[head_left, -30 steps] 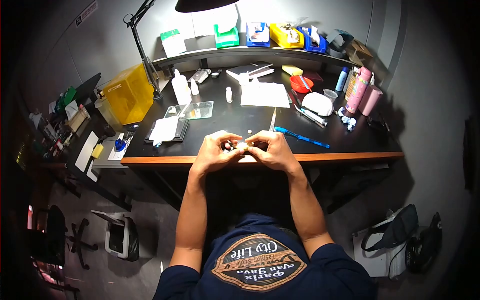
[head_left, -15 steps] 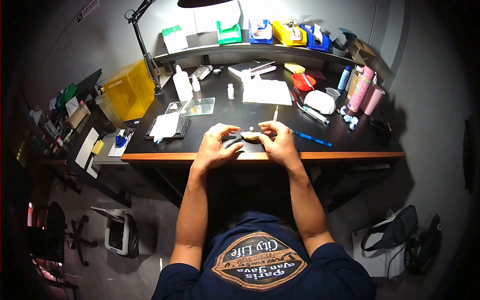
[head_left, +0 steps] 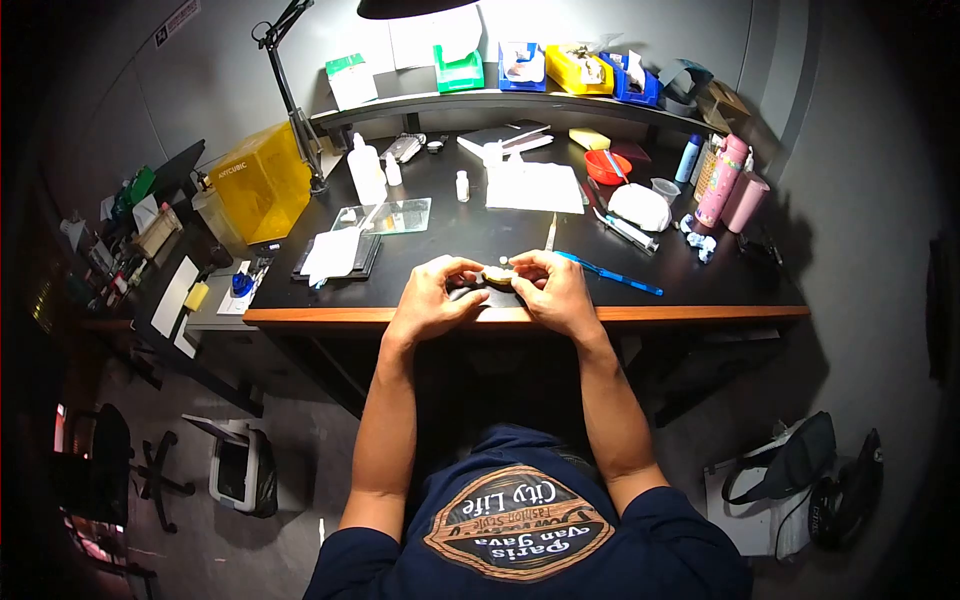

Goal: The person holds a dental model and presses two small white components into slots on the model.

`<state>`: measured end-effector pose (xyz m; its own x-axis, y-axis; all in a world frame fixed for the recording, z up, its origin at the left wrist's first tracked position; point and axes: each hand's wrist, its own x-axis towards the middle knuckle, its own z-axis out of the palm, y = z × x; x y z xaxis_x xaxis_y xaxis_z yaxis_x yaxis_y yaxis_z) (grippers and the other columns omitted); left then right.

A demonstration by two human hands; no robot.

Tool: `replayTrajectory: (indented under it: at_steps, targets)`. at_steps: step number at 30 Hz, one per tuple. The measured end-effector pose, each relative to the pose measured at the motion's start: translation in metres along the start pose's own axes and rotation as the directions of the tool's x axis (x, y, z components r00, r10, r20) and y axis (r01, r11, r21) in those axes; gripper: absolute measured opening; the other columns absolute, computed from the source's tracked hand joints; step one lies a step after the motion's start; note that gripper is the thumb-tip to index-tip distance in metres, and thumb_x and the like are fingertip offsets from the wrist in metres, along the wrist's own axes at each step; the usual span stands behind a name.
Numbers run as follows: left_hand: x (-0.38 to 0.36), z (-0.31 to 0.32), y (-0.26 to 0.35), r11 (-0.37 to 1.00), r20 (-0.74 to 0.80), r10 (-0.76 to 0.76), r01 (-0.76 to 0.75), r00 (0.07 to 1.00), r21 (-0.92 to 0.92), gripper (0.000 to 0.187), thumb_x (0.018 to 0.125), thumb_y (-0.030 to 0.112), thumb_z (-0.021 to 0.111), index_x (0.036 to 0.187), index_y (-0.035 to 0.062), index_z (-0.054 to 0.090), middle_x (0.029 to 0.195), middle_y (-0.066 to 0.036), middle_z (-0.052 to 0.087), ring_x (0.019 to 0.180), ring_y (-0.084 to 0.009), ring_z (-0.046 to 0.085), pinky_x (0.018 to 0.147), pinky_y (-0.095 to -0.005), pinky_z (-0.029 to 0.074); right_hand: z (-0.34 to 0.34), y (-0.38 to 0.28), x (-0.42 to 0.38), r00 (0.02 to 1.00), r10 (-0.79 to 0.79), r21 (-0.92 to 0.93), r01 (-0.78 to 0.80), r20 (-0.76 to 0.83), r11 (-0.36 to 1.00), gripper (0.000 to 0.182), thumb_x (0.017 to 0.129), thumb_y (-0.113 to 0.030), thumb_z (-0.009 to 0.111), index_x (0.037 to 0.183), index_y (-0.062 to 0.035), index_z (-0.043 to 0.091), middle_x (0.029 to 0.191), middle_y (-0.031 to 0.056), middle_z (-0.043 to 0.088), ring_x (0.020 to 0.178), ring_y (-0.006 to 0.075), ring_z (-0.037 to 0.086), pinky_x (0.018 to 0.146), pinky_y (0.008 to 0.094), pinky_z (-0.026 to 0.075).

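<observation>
A small pale-yellow piece (head_left: pixel 498 275) is between my two hands, just above the desk's front edge. My right hand (head_left: pixel 556 290) holds its right side between bent fingers and thumb. My left hand (head_left: pixel 438 294) is curved at its left side, fingertips at or very near the piece, thumb apart below. A tiny whitish round bit (head_left: pixel 504 260) shows at the far side of the piece. Behind my right hand stands a thin brush-like tool (head_left: pixel 551 235). A blue pen-like tool (head_left: pixel 615 275) lies to the right of that hand.
White paper (head_left: pixel 535 187), a small bottle (head_left: pixel 462 186) and a large white bottle (head_left: pixel 367 170) stand or lie farther back. A glass plate (head_left: pixel 405 214) is at the left, a red bowl (head_left: pixel 608 168) and pink bottle (head_left: pixel 722 180) at the right. A lamp arm (head_left: pixel 290 100) rises behind.
My right hand has moved slightly left, along with the piece. My left fingers have come closer to it. More of the blue tool now shows.
</observation>
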<state>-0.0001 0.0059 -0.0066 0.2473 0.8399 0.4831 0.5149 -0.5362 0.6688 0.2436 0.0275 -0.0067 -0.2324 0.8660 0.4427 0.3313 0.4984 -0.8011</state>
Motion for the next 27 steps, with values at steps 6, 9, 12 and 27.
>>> replayTrajectory:
  at_steps: [6,9,12,27]
  targets:
    - [-0.001,-0.001,0.015,0.996,-0.048,-0.060,0.056,0.997,-0.067,0.059,0.087,0.020,0.092,0.142,0.0098,0.072,0.101,-0.008,0.077,0.084,-0.0159,0.070,0.079,-0.0323,0.058,-0.003,-0.007,0.000,0.996,-0.054,-0.059,0.058,0.078,0.997,0.040,0.089,-0.014,0.087,0.127,-0.0058,0.079,0.111,0.0098,0.079,0.099,0.0169,0.076,0.085,0.0322,0.061]
    - [0.000,0.001,-0.001,0.999,-0.005,0.005,-0.005,1.000,-0.041,0.064,0.089,0.016,0.091,0.149,0.0115,0.068,0.098,-0.006,0.076,0.079,-0.0108,0.066,0.074,-0.0290,0.056,-0.002,-0.004,0.000,0.991,-0.108,-0.080,0.115,0.081,0.990,0.040,0.088,-0.017,0.086,0.126,-0.0048,0.079,0.106,0.0155,0.078,0.097,0.0251,0.077,0.089,0.0364,0.061]
    - [-0.001,0.002,-0.003,0.999,0.004,0.029,-0.028,1.000,-0.015,0.064,0.090,0.015,0.090,0.150,0.0110,0.067,0.097,-0.005,0.076,0.079,-0.0084,0.065,0.073,-0.0274,0.055,-0.002,-0.006,-0.001,0.991,-0.113,-0.077,0.119,0.076,0.990,0.039,0.088,-0.017,0.085,0.124,-0.0039,0.078,0.104,0.0186,0.078,0.097,0.0287,0.078,0.091,0.0385,0.062]
    - [0.000,0.001,0.000,1.000,0.007,0.012,-0.012,1.000,-0.010,0.061,0.090,0.016,0.090,0.146,0.0084,0.069,0.098,-0.007,0.079,0.076,-0.0083,0.066,0.073,-0.0282,0.057,-0.002,-0.002,0.000,0.992,-0.090,-0.105,0.099,0.084,0.990,0.041,0.089,-0.018,0.087,0.128,-0.0067,0.079,0.109,0.0104,0.079,0.100,0.0194,0.077,0.084,0.0337,0.060]
